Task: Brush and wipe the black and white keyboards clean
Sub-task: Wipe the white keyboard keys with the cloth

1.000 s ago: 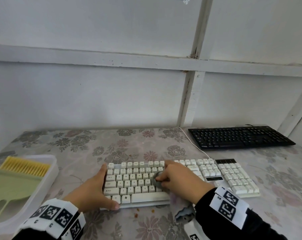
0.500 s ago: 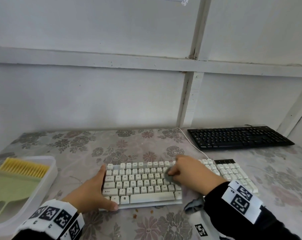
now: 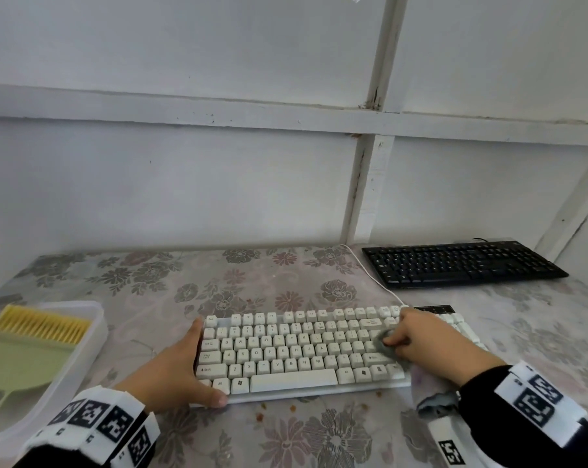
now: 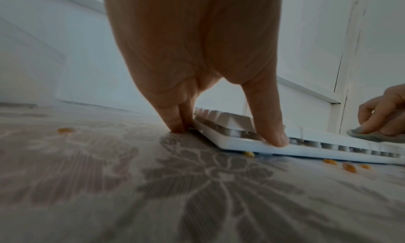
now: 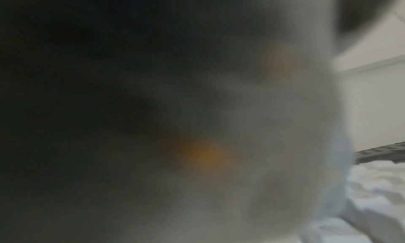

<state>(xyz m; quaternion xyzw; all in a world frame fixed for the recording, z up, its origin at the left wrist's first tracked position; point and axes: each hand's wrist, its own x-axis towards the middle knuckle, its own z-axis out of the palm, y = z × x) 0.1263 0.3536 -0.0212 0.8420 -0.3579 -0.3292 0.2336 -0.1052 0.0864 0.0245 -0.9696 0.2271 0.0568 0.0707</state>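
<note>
The white keyboard (image 3: 302,349) lies at the table's front middle. My left hand (image 3: 184,371) braces its left end: straight fingers (image 4: 175,120) lie along the left edge, and the thumb (image 4: 269,130) presses the front rim. My right hand (image 3: 424,339) pinches a grey cloth (image 3: 382,344) against the keys at the right end of the main key block. The cloth's loose end hangs under that wrist. The black keyboard (image 3: 461,263) sits untouched at the back right. The right wrist view is a dark blur behind the cloth, with the black keyboard (image 5: 381,153) at its right edge.
A clear plastic tub (image 3: 95,336) at the left edge holds a green dustpan (image 3: 19,363) and a yellow-bristled brush (image 3: 39,324). Orange crumbs (image 3: 260,415) lie on the flowered tablecloth in front of the white keyboard. Its white cable (image 3: 370,276) runs to the back wall.
My right hand has slid the cloth rightwards over the keys, from the middle of the white keyboard to the right end of the letter block. The left hand has stayed put.
</note>
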